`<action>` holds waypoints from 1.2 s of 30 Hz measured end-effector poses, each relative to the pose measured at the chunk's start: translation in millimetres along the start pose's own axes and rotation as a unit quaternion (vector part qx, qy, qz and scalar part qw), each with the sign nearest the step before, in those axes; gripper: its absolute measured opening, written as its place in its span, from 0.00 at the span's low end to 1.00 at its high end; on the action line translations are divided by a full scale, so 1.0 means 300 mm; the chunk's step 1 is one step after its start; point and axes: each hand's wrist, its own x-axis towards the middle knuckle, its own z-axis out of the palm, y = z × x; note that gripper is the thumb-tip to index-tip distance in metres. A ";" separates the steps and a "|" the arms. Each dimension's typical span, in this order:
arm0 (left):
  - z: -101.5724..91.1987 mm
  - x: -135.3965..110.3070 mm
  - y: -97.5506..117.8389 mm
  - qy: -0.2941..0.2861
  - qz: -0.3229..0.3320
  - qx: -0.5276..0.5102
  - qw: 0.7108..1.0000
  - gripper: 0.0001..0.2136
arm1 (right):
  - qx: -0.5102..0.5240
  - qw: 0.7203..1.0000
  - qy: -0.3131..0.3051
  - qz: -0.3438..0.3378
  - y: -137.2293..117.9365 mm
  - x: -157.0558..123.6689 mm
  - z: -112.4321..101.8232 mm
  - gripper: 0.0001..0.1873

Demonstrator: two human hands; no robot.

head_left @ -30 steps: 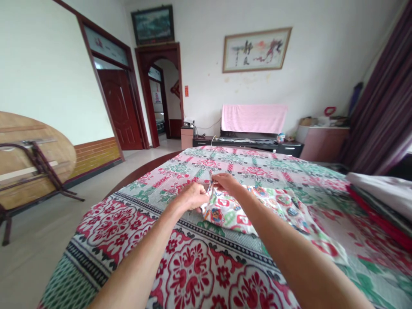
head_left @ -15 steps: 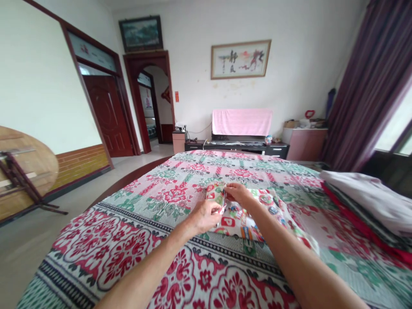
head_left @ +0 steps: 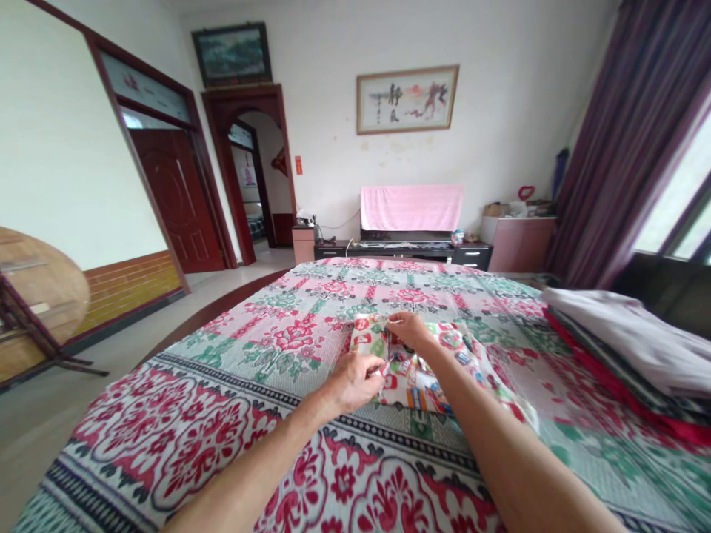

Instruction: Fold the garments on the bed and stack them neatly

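Note:
A white garment with a colourful printed pattern (head_left: 422,377) lies on the flowered cloth (head_left: 294,337) that covers the table. Its left end is folded over toward the middle. My left hand (head_left: 355,381) pinches the near corner of that folded part. At the far edge of the fold, my right hand (head_left: 409,329) grips the fabric between thumb and fingers. My right forearm crosses over the garment and hides some of it. Whether the piece is a shirt or trousers, I cannot tell.
A stack of folded clothes (head_left: 627,355), pale on top with dark and red layers below, sits at the right. Beyond the table, a pink cloth (head_left: 411,207) drapes over a screen on a low black cabinet (head_left: 472,256). A folded round table (head_left: 44,281) leans at the left.
The folded left end now lies flatter on the garment. Both hands keep their hold with little movement. The whole view has shifted slightly.

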 end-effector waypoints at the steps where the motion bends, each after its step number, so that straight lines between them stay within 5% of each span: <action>1: 0.003 -0.001 -0.001 -0.004 0.000 0.005 1.000 0.15 | -0.038 0.999 0.006 -0.007 -0.002 -0.006 -0.001 0.12; 8: -0.029 -0.003 0.004 -0.038 0.025 0.008 0.999 0.19 | -0.139 0.989 0.032 -0.046 -0.022 -0.033 0.005 0.20; 15: -0.081 0.015 -0.071 0.114 0.043 0.151 0.981 0.13 | -0.171 0.981 0.032 -0.080 -0.035 -0.052 -0.003 0.24; 24: -0.024 -0.005 -0.063 0.043 0.222 0.208 0.952 0.13 | -0.208 0.971 0.017 -0.114 -0.031 -0.051 -0.026 0.23; 31: -0.014 0.001 -0.067 -0.001 0.233 0.223 0.947 0.08 | -0.218 0.970 0.001 -0.105 -0.015 -0.041 -0.023 0.23; 36: 0.007 0.011 -0.061 0.037 0.198 0.163 0.966 0.09 | -0.200 0.973 0.002 -0.113 -0.017 -0.034 -0.027 0.22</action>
